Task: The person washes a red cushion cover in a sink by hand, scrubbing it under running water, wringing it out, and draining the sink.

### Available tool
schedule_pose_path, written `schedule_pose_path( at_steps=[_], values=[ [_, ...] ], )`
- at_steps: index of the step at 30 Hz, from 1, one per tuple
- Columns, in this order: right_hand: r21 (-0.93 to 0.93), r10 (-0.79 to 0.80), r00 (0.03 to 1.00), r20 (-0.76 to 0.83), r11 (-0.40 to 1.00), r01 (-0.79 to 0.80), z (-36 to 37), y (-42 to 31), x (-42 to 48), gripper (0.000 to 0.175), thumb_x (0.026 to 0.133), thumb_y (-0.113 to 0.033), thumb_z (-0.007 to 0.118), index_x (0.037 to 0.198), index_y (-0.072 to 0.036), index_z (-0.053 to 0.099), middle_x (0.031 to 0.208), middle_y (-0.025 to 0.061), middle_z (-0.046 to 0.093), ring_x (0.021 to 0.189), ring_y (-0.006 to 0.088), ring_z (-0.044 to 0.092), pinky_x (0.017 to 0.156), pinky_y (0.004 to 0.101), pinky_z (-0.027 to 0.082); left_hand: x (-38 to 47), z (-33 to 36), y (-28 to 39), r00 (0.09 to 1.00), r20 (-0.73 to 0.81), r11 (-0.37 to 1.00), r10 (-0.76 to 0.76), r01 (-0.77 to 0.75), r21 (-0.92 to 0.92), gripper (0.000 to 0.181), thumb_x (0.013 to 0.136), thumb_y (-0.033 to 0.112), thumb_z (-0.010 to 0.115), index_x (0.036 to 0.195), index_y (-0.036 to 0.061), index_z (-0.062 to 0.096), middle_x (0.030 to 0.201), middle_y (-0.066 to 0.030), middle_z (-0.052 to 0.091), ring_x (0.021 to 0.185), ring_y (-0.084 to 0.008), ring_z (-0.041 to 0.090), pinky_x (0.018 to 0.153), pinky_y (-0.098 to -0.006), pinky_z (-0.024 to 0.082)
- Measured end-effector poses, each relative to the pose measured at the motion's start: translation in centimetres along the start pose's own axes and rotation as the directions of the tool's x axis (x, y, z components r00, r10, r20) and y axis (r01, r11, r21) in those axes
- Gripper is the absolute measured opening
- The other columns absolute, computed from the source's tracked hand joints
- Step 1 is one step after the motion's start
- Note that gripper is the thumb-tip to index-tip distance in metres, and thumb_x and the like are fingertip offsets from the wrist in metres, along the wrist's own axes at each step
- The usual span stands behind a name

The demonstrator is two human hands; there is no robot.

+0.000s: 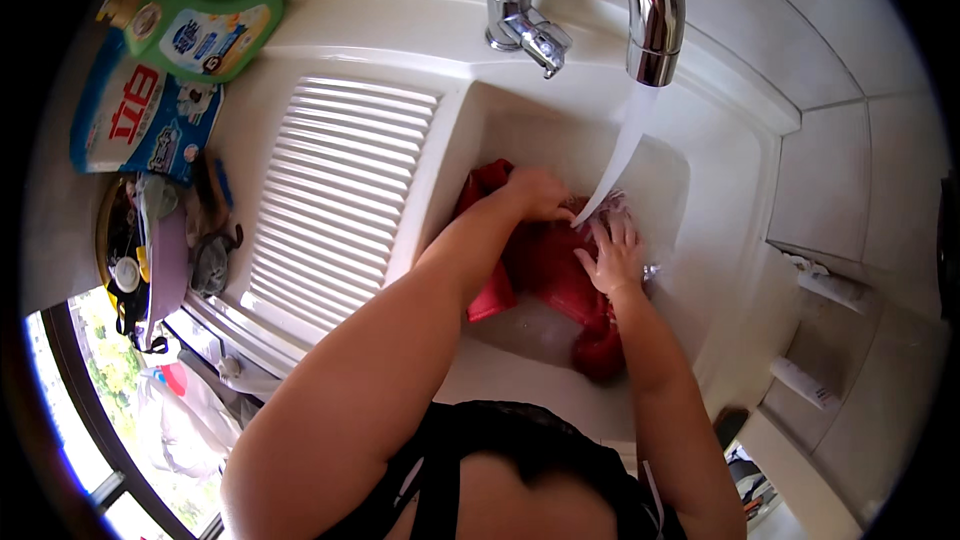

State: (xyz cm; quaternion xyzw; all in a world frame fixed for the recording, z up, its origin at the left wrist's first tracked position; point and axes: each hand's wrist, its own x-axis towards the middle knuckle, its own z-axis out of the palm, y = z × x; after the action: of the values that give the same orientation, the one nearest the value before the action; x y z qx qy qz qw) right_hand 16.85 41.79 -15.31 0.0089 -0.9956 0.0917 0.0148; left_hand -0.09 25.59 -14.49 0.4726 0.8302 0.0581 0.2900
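Note:
A wet red cloth lies bunched in the white sink basin, partly under water. My left hand rests over the cloth's far left part, its fingers bent downward; whether they grip the fabric is hidden. On the right, my right hand lies palm down at the cloth's edge with its fingers spread. Between the two hands, a stream of water falls from the chrome faucet spout and splashes by the right fingertips.
A ribbed washboard is moulded left of the basin. Beyond it stand a green detergent jug, a blue-and-white detergent bag and a purple basin of small items. A second chrome tap rises behind. White tubes sit along the right wall.

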Motion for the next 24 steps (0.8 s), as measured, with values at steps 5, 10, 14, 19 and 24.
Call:
schedule_pose_path(
  at_steps=[5,10,14,19,24],
  values=[
    [-0.082,0.181,0.963,0.198,0.982,-0.168,0.0,-0.1,1.8,0.053,0.078,-0.056,0.063,0.117,-0.019,0.061,0.126,0.0095,0.053,0.12,0.0305,0.045,0.1,0.0478,0.032,0.6,-0.9,-1.5,0.999,0.01,0.998,-0.051,0.051,-0.028,0.06,0.077,0.067,0.055,0.096,0.0126,0.071,0.101,-0.0118,0.068,0.096,-0.0312,0.064,0.079,-0.0442,0.052],
    [-0.007,0.221,0.914,0.341,0.973,-0.232,-0.7,0.2,2.3,0.062,0.075,-0.061,0.063,0.115,-0.013,0.061,0.123,0.0106,0.054,0.122,0.0317,0.043,0.099,0.0476,0.032,-1.4,-2.8,0.9,0.986,-0.038,0.986,-0.164,0.164,0.014,0.038,0.078,0.049,0.066,0.103,0.02,0.067,0.1,-0.0086,0.068,0.093,-0.0313,0.063,0.077,-0.0437,0.051],
    [0.137,0.039,0.999,-0.02,0.99,-0.036,-2.9,-0.7,-0.7,0.073,0.068,-0.06,0.071,0.114,-0.006,0.057,0.113,0.0132,0.061,0.116,0.0348,0.049,0.097,0.0455,0.037,-6.6,-7.3,5.0,0.997,-0.015,0.997,-0.074,0.074,-0.008,0.042,0.075,0.044,0.072,0.107,0.0174,0.064,0.099,-0.0074,0.067,0.094,-0.0305,0.063,0.077,-0.043,0.051],
    [0.365,0.256,0.92,0.297,0.86,-0.357,-10.2,-3.0,-0.4,0.063,0.065,-0.052,0.077,0.108,-0.008,0.061,0.1,0.0162,0.066,0.092,0.0375,0.061,0.08,0.0419,0.048,-13.6,-8.6,6.5,0.982,-0.189,0.998,0.017,-0.006,0.059,0.05,0.072,0.042,0.073,0.114,0.0176,0.061,0.1,-0.0068,0.064,0.099,-0.0279,0.061,0.082,-0.0413,0.05],
    [0.388,0.349,0.937,-0.008,0.865,-0.318,-17.0,-6.2,0.0,0.046,0.064,-0.035,0.083,0.098,-0.008,0.067,0.087,0.0133,0.068,0.081,0.0339,0.064,0.071,0.0388,0.05,-21.2,-13.4,5.7,0.934,-0.304,0.98,-0.19,0.2,0.002,0.04,0.074,0.038,0.07,0.103,0.0129,0.061,0.099,-0.0081,0.066,0.093,-0.0279,0.063,0.077,-0.0409,0.051]
  ],
)
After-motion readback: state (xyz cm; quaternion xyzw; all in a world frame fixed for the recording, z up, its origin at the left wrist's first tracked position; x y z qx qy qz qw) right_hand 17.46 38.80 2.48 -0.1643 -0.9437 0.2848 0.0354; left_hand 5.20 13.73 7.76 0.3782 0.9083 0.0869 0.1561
